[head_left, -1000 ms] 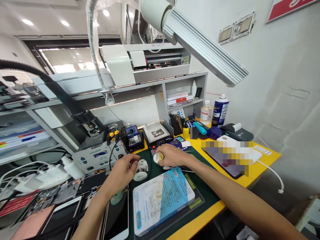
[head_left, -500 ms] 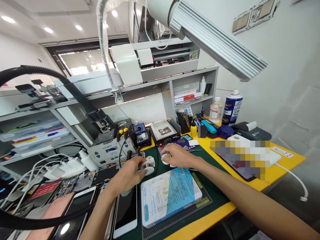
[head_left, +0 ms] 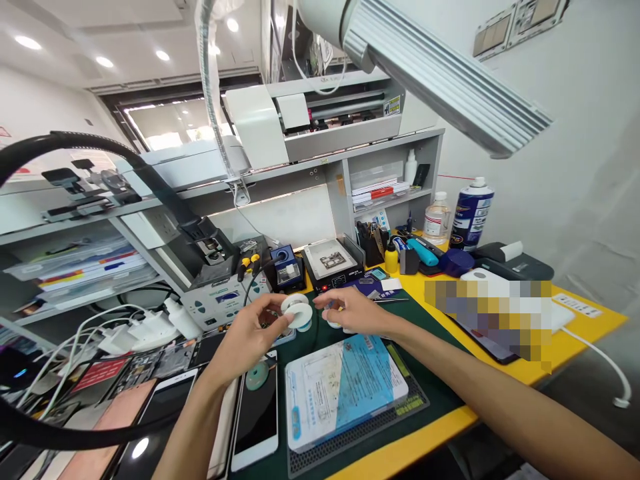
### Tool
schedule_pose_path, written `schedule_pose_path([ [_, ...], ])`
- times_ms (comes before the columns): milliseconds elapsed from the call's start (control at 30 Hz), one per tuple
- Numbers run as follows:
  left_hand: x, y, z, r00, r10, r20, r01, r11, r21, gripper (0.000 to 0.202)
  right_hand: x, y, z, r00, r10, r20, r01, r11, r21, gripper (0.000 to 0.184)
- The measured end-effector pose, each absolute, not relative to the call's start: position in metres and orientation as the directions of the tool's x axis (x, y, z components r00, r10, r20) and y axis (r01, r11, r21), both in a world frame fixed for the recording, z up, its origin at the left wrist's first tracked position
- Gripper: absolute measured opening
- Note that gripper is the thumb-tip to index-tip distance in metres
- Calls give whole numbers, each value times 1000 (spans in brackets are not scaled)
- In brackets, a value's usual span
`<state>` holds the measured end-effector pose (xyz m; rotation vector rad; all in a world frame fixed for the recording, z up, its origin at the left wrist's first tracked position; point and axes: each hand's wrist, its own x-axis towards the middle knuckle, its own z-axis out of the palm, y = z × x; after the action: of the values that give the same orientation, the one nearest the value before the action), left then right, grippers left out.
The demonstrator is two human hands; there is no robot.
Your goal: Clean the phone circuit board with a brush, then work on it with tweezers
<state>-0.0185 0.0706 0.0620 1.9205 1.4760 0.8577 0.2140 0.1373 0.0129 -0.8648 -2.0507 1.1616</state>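
Nearest, a phone (head_left: 256, 413), glassy, flat and hard; beside it a white-and-blue box (head_left: 345, 390), smooth, scuffed, round-cornered, sitting on a mesh-textured dark pad (head_left: 350, 442) over a matte green mat (head_left: 445, 399), with yellow surface (head_left: 400, 447) along the edge; past the box, the left hand (head_left: 256, 330) has its fingers clamped on a white spool (head_left: 299, 313), thumb against a flange, seemingly lifted off the mat; spool likely light, stiff plastic, not very fragile; flanges look smooth, so may be a bit slippery; pinching across both rims seems the surest hold; winding too small to read; just beside, the right hand (head_left: 354, 310) curls over a small pale round piece (head_left: 334, 320), mostly hidden; cannot tell if those fingers grip it or just touch; farther back, a boxy black device (head_left: 333, 263) with flat pale top, a squat yellow bottle (head_left: 391, 258), a glossy cylindrical can (head_left: 471, 217); behind these, grey flat-panel shelving (head_left: 349, 200).
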Motion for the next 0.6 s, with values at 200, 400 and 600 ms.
schedule_pose_path([
  [200,-10,68,66,222,948,227,419,-303,856,38,221,133,28,-693,716,87,-73,50,-996,27],
  [400,-7,62,61,255,941,224,330,-303,894,34,239,135,35,-732,670,120,-35,139,-990,38],
  [600,3,65,56,174,960,219,245,-258,935,37,236,135,31,-721,683,114,-51,111,-993,32],
])
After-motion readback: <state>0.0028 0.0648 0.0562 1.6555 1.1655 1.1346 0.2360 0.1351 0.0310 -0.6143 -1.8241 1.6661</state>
